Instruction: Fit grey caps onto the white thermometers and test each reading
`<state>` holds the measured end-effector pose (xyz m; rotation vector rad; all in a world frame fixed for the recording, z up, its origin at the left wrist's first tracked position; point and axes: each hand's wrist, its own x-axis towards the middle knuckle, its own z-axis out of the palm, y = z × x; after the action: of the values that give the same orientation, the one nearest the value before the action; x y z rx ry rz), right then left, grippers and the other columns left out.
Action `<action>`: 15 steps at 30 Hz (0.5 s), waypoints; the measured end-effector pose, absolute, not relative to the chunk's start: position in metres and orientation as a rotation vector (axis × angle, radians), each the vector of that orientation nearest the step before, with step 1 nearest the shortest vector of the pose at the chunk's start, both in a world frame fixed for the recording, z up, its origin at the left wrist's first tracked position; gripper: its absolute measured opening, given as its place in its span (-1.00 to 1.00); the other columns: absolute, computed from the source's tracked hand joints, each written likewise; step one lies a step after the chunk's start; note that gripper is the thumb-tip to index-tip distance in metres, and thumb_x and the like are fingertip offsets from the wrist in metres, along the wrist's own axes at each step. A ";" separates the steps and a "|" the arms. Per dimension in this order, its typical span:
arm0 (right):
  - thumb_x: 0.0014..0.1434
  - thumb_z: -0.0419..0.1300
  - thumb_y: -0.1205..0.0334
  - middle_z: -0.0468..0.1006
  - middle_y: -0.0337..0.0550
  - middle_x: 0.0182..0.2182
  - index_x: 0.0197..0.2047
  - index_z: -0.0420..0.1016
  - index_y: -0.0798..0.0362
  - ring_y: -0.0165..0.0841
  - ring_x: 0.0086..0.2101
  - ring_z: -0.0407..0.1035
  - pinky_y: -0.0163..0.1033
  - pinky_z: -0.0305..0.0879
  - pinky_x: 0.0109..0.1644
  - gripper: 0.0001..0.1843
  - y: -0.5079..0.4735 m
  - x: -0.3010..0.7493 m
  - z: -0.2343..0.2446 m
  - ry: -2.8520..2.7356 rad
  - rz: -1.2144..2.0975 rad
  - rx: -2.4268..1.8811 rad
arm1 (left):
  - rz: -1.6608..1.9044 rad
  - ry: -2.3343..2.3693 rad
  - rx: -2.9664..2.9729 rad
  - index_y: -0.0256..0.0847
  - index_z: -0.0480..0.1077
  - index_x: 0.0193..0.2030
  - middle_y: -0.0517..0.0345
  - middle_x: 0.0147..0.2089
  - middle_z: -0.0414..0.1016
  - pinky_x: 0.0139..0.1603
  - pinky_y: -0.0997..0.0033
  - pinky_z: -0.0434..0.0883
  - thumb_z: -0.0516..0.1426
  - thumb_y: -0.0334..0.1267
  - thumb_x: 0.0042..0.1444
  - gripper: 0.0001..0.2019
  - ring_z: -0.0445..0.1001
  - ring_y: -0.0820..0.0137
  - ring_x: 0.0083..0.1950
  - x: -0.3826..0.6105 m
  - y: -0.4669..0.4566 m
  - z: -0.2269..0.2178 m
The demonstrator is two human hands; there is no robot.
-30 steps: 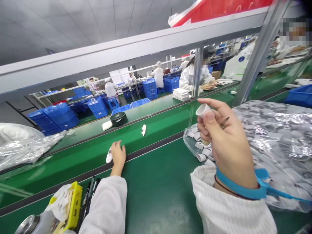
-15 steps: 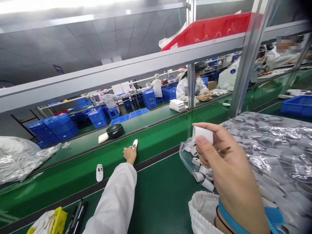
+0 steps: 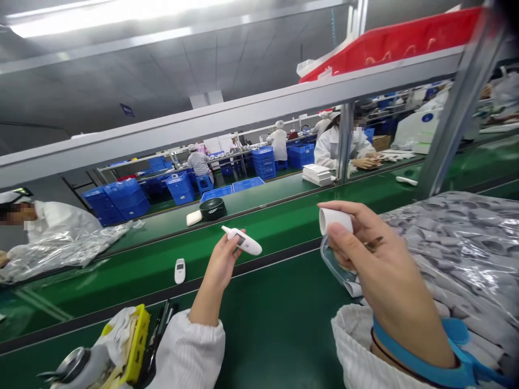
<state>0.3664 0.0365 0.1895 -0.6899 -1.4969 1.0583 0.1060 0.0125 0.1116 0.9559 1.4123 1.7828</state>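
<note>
A white ear thermometer [image 3: 250, 244] with a small dark screen is pinched in my left hand [image 3: 222, 260], raised over the near edge of the green conveyor belt [image 3: 284, 224]. Its narrow tip points up and left, its rounded end to the right. Between the thumb and fingers of my right hand [image 3: 365, 251] is a short white plastic sleeve [image 3: 335, 220], hollow, with its open end facing left. Beneath and beside that hand lies a clear plastic bag [image 3: 458, 237] full of similar sleeves. Another white thermometer [image 3: 180, 271] lies on the belt to the left.
A yellow basket [image 3: 138, 346], pens [image 3: 160, 329] and a metal-topped bottle [image 3: 77, 363] stand at the lower left. Across the belt are a black round fan-like object [image 3: 212, 208] and stacked white boxes [image 3: 317, 174]. A metal post [image 3: 458, 102] rises at right. Co-workers sit beyond.
My left hand has lifted the thermometer off the belt and drawn it back, turning it sideways. My right hand keeps the sleeve. The view has swung left, bringing in a co-worker there.
</note>
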 end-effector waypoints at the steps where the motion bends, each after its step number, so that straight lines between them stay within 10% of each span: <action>1: 0.26 0.22 -0.26 0.21 -0.29 -0.48 0.06 0.51 -0.13 -0.47 -0.56 0.03 -0.36 0.02 -0.61 -0.53 0.035 0.361 0.189 -1.524 1.120 -0.648 | 1.846 1.318 0.944 -0.25 0.46 0.06 -0.05 0.12 0.55 0.05 0.10 0.53 0.19 -0.05 0.33 -0.68 0.54 0.20 0.11 0.113 -0.002 0.119; 9: 0.36 0.17 -0.12 0.19 -0.30 -0.45 0.09 0.48 -0.14 -0.47 -0.50 0.02 -0.38 -0.02 -0.53 -0.65 0.022 0.323 0.180 -1.580 1.360 -0.385 | 2.066 0.905 0.930 -0.13 0.44 0.17 0.26 -0.40 0.48 -0.16 0.42 0.50 0.25 0.14 0.22 -0.49 0.49 0.45 -0.34 0.152 -0.060 0.151; 15: 0.36 0.15 -0.04 0.19 -0.33 -0.49 0.13 0.38 -0.10 -0.45 -0.53 0.03 -0.38 -0.02 -0.56 -0.65 0.013 0.311 0.183 -1.498 1.417 -0.352 | 1.756 0.885 1.080 -0.09 0.42 0.14 0.13 -0.01 0.57 0.00 0.40 0.56 0.24 -0.18 0.30 -0.70 0.59 0.35 -0.04 0.156 -0.088 0.163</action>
<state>0.3109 0.0131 0.1826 -0.3519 -1.4980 1.4169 0.1560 -0.0882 0.1634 1.0804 0.8846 1.7560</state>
